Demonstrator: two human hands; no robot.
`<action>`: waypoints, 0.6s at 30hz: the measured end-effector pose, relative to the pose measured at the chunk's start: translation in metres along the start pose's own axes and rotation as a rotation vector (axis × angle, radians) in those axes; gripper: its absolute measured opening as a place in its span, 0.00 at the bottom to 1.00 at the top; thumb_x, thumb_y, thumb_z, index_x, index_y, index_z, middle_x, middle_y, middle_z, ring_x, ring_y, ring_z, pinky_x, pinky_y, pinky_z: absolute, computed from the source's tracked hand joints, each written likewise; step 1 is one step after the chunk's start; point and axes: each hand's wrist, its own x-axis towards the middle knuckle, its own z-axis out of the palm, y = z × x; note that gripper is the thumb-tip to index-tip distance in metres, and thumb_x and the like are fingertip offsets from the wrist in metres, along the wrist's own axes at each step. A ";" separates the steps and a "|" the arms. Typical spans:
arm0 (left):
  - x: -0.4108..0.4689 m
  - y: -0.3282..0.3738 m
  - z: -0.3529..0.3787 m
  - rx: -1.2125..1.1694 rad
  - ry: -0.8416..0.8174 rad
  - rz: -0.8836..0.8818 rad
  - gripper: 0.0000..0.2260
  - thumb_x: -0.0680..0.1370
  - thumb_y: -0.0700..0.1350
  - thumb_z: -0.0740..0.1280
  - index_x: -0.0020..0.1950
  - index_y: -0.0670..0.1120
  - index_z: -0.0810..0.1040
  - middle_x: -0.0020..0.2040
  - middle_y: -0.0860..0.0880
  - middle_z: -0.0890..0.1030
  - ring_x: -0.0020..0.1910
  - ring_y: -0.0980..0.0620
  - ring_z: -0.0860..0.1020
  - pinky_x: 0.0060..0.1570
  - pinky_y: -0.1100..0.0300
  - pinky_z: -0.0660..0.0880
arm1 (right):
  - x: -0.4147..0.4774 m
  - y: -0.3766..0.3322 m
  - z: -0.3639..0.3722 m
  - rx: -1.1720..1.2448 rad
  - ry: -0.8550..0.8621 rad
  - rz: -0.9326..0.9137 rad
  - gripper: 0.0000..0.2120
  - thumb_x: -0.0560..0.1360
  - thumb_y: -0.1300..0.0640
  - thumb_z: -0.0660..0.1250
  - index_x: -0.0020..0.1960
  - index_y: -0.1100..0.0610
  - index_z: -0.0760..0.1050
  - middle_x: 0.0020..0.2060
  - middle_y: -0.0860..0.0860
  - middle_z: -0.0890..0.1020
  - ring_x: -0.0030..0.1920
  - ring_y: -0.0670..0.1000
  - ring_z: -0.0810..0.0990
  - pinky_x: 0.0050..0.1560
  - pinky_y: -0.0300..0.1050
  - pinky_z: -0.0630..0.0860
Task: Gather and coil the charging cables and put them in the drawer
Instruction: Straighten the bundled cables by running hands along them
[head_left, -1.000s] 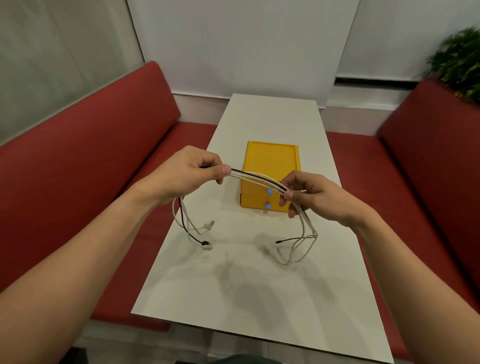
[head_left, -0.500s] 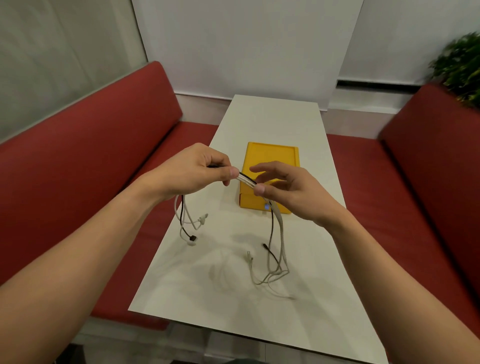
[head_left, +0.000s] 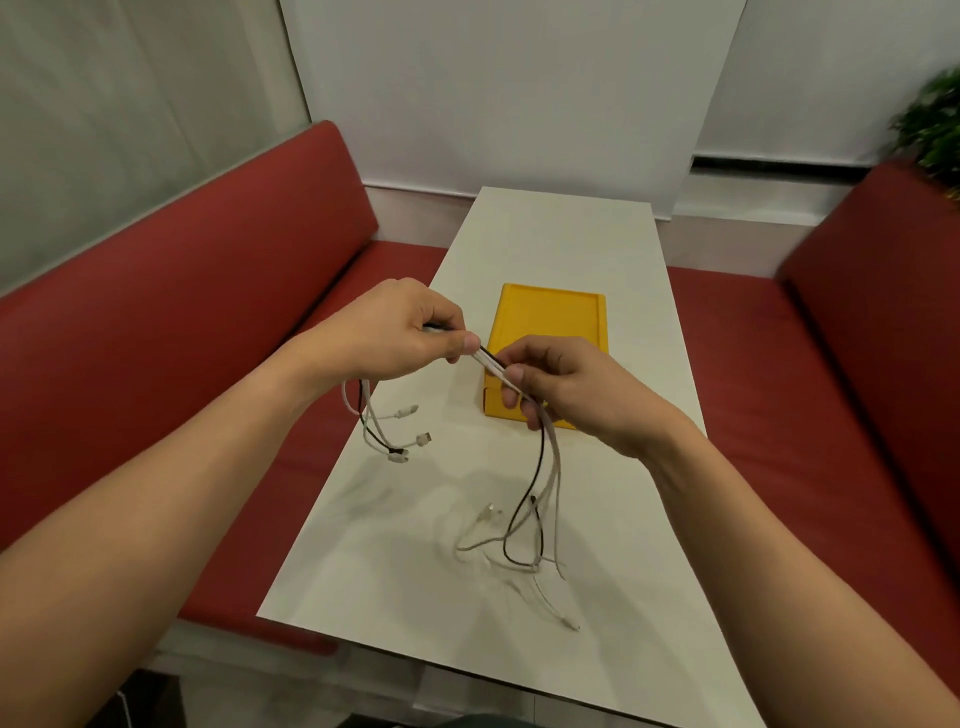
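A bundle of white and black charging cables (head_left: 545, 467) stretches between my two hands above the white table (head_left: 561, 244). My left hand (head_left: 395, 338) pinches the bundle between thumb and fingers; short ends with white plugs dangle below it. My right hand (head_left: 561, 384) grips the same bundle a few centimetres to the right, and the long ends hang down and trail onto the table. Behind my hands sits a yellow drawer box (head_left: 550, 322), its front partly hidden by my right hand.
Red bench seats (head_left: 182, 322) run along both sides of the narrow table. A green plant (head_left: 935, 130) stands at the far right. A white wall closes the far end.
My hands have come close together along the bundle. The right hand has closed its fingers round the cables, and the hanging ends have dropped lower onto the table.
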 end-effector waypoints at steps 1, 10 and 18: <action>0.002 -0.002 0.003 0.041 -0.017 -0.007 0.14 0.80 0.56 0.71 0.37 0.51 0.83 0.23 0.54 0.70 0.25 0.56 0.66 0.31 0.57 0.65 | 0.002 0.001 0.001 -0.112 0.015 0.028 0.09 0.85 0.60 0.60 0.58 0.58 0.79 0.38 0.50 0.82 0.34 0.49 0.76 0.37 0.43 0.76; 0.007 -0.023 0.024 0.075 0.017 -0.081 0.16 0.80 0.58 0.70 0.36 0.52 0.82 0.24 0.53 0.71 0.26 0.54 0.68 0.32 0.57 0.66 | -0.005 0.017 -0.013 -0.497 0.053 0.078 0.09 0.85 0.51 0.60 0.50 0.51 0.77 0.36 0.46 0.81 0.32 0.42 0.74 0.36 0.42 0.71; 0.008 -0.029 0.019 0.018 0.031 -0.090 0.16 0.80 0.57 0.70 0.35 0.51 0.82 0.22 0.56 0.69 0.24 0.56 0.65 0.33 0.56 0.64 | -0.014 0.014 -0.034 -0.511 0.062 0.040 0.08 0.84 0.52 0.64 0.50 0.49 0.80 0.36 0.43 0.84 0.30 0.40 0.72 0.33 0.33 0.69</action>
